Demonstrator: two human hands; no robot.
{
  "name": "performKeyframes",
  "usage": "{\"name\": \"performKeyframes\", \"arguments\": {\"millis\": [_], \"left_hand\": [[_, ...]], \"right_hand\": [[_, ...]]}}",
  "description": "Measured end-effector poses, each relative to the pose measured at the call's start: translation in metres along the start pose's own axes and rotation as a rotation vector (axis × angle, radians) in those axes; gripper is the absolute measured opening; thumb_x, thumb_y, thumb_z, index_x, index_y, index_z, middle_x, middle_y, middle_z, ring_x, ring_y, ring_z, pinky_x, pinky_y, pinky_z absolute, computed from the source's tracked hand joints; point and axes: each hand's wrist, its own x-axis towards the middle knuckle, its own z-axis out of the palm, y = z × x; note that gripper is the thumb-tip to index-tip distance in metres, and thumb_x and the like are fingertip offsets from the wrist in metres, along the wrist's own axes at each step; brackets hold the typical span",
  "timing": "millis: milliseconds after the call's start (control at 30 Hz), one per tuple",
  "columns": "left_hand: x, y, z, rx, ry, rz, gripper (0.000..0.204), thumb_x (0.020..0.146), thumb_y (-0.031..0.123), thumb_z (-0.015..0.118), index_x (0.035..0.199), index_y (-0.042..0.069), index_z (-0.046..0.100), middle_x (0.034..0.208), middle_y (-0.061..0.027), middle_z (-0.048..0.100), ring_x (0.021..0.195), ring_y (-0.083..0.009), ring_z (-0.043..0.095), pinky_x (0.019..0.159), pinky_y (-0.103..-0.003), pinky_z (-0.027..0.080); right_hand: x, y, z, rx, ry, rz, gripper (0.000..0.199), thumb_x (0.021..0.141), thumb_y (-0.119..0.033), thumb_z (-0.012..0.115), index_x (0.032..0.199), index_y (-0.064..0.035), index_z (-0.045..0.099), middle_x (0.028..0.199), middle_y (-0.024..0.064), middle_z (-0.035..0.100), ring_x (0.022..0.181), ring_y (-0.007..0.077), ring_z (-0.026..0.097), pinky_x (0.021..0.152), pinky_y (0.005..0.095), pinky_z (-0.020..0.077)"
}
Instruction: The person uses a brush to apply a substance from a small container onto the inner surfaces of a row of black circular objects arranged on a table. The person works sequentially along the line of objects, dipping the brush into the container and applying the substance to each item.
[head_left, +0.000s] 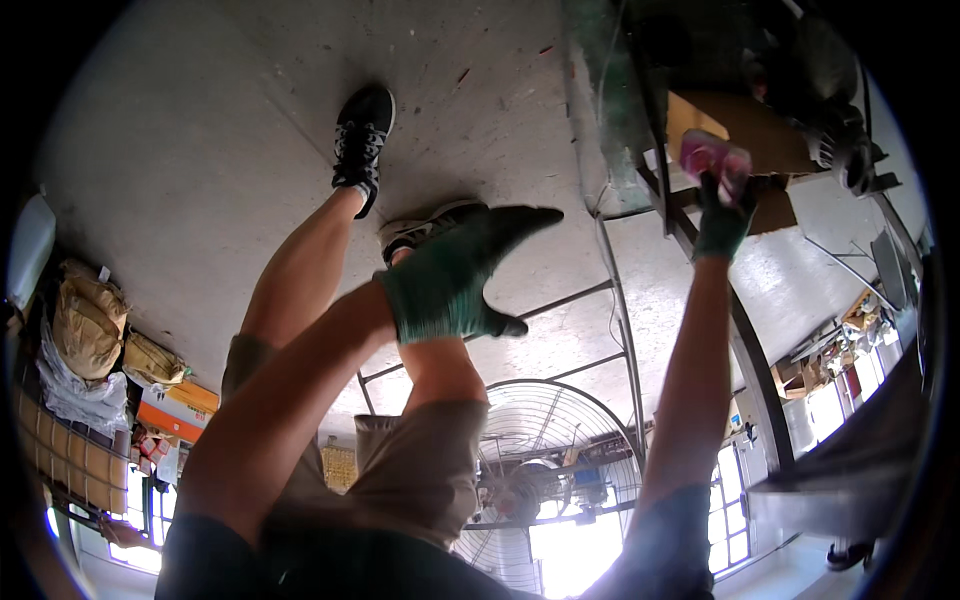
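Note:
My left hand (465, 265), in a green knitted glove with a dark coated front, reaches across in front of my lower leg. Its fingers are stretched out together, the thumb stands apart, and nothing is in it. Farther off at the right, my right hand (726, 222) wears a like glove. Its fingers close on a small pink and purple object (714, 160) whose kind is too blurred to tell. Just behind that object is an open brown cardboard box (765, 130), by a dark metal frame (655, 190).
A large round wire-guarded fan (540, 470) stands near my legs, beside a thin metal frame (625, 340). Brown sacks (88, 320) and clear plastic are at the left. Dark machine parts (850, 150) sit at the far right. My shoes (362, 140) are on the grey floor (230, 130).

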Motion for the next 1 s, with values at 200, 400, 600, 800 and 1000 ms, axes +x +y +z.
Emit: {"name": "performKeyframes", "arguments": {"millis": [200,400,600,800,1000], "left_hand": [[0.015,-0.015,-0.002,0.19,-0.261,-0.114,0.099,0.073,0.023,0.088,0.155,0.01,0.035,0.147,-0.0205,0.05,0.13,-0.0341,0.055,0.109,-0.046,0.048],[0.033,-0.026,0.009,0.161,-0.294,-0.106,0.072,0.088,0.037,0.074,0.145,0.003,0.046,0.147,-0.022,0.049,0.126,-0.0332,0.059,0.102,-0.046,0.053],[0.039,-0.015,-0.006,0.146,-0.292,-0.072,0.078,0.071,0.018,0.085,0.142,0.011,0.054,0.141,-0.0184,0.056,0.115,-0.0333,0.065,0.094,-0.045,0.056],[0.026,-0.028,-0.016,0.234,-0.294,-0.061,0.081,0.075,0.03,0.086,0.145,0.013,0.049,0.142,-0.018,0.055,0.123,-0.0331,0.061,0.102,-0.045,0.052],[-0.037,-0.021,-0.004,-0.102,0.149,-0.294,0.094,0.079,0.023,0.087,0.157,0.015,0.035,0.152,-0.0154,0.045,0.133,-0.0333,0.052,0.107,-0.045,0.047]], "right_hand": [[0.088,0.059,0.033,-0.176,-0.153,0.132,0.059,0.078,-0.011,0.088,0.128,-0.0018,0.058,0.117,0.0094,0.064,0.09,0.0182,0.068,0.063,0.0275,0.0602],[0.147,0.148,0.086,-0.091,-0.166,0.246,0.068,0.084,-0.012,0.082,0.143,-0.0052,0.047,0.13,0.01,0.058,0.104,0.0195,0.065,0.078,0.0307,0.0566],[0.15,0.187,0.052,-0.274,-0.325,0.225,0.077,0.085,-0.016,0.079,0.151,-0.0082,0.04,0.144,0.0127,0.053,0.125,0.0188,0.053,0.101,0.0321,0.0454],[0.103,0.129,0.025,-0.23,-0.139,0.367,0.051,0.084,-0.001,0.07,0.131,-0.0093,0.053,0.124,0.0121,0.063,0.098,0.0253,0.068,0.077,0.0354,0.0562],[-0.139,0.006,0.016,0.203,-0.205,0.43,0.032,0.102,-0.018,0.053,0.13,-0.0038,0.062,0.12,0.0091,0.068,0.107,0.0195,0.066,0.09,0.0324,0.0536]]}}
